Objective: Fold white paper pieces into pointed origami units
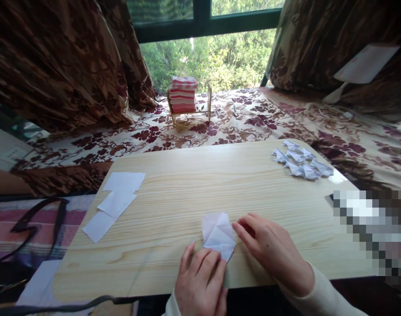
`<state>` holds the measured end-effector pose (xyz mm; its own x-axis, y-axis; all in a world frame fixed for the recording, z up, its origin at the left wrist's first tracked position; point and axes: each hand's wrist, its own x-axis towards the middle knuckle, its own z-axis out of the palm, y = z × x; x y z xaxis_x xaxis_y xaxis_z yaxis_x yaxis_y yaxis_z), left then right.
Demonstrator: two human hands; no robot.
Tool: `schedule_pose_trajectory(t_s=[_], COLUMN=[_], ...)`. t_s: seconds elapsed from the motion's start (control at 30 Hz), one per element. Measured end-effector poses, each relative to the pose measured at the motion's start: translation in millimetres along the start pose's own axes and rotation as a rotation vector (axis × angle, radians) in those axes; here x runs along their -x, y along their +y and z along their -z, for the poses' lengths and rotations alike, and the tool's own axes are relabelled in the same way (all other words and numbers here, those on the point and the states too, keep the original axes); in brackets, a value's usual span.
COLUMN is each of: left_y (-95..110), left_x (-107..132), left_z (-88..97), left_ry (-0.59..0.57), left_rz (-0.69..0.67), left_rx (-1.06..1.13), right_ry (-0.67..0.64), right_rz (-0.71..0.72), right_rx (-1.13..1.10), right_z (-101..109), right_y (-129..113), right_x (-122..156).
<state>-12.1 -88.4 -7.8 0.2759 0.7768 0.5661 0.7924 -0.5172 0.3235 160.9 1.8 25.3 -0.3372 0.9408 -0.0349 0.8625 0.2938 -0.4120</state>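
Note:
A small sheet of white paper [218, 232] with fold creases lies on the table in front of me, its near part folded over. My left hand [202, 278] rests on its lower edge, fingers stretched out and pressing the paper down. Just off the paper's right edge is my right hand [269, 248], its fingers curled in and the tips close together. I see nothing between them. Several folded white paper pieces [295, 158] sit in a cluster at the table's far right corner. On the left, flat white paper sheets [116, 202] overlap in a row.
The light wooden table [174, 188] has rounded corners. Behind it, a small stand [209, 105] on floral cloth holds folded pink-and-white cloths [183, 94]. A white lamp [365, 63] lies tilted at the right. A dark strap [59, 219] is to the left. A blurred-out object [371, 232] borders the right edge.

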Motion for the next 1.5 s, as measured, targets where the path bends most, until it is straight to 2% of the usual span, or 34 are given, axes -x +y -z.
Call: schedule_pose_trajectory(t_s=[0.1, 0.23, 0.37, 0.47, 0.53, 0.67, 0.8, 0.93, 1.1, 1.27, 1.37, 1.5], left_y=[-1.0, -0.2, 4.2, 4.1, -1.6, -25.1, -40.3, -37.1, -32.0, -27.9, -25.3, -24.6], left_x=[4.5, 10.1, 10.6, 9.0, 5.0, -12.9, -31.6, -36.4, -31.8, -33.4, -35.0, -30.8], left_z=[-6.8, -16.5, -19.2, -14.2, -7.5, 2.9, -3.2, -10.6, -9.2, -14.9, -15.1, -5.6], left_ry=[0.045, 0.146, 0.137, 0.122, 0.128, 0.136, 0.082, 0.055, 0.027, 0.021, 0.003, -0.088], left_rz=[-0.037, -0.045, -0.046, -0.041, 0.018, 0.265, 0.385, 0.443, 0.438, 0.420, 0.375, 0.257], left_rx=[-0.008, -0.005, -0.017, -0.004, 0.002, -0.136, -0.111, -0.041, 0.023, -0.006, -0.027, -0.046], right_ry=[0.065, 0.076, 0.100, 0.157, 0.192, 0.206, 0.211, 0.213, 0.218, 0.251, 0.265, 0.283], right_rz=[0.012, 0.082, 0.056, 0.035, 0.063, 0.124, 0.124, 0.117, 0.112, 0.139, 0.172, 0.197], right_rx=[-0.060, -0.165, -0.264, -0.292, -0.313, -0.326, -0.304, -0.327, -0.338, -0.315, -0.300, -0.273], right_z=[-6.7, -9.6, -20.5, -30.1, -33.3, -32.3, -31.0, -32.5, -33.5, -34.6, -36.2, -37.8], right_y=[-8.8, -12.1, -10.8, -12.0, -13.3, -14.5, -14.3, -14.0, -14.4, -14.9, -14.0, -12.5], right_x=[2.4, 3.2, 8.4, 12.2, 13.1, 11.3, 9.8, 11.0, 11.0, 10.1, 10.9, 12.2])
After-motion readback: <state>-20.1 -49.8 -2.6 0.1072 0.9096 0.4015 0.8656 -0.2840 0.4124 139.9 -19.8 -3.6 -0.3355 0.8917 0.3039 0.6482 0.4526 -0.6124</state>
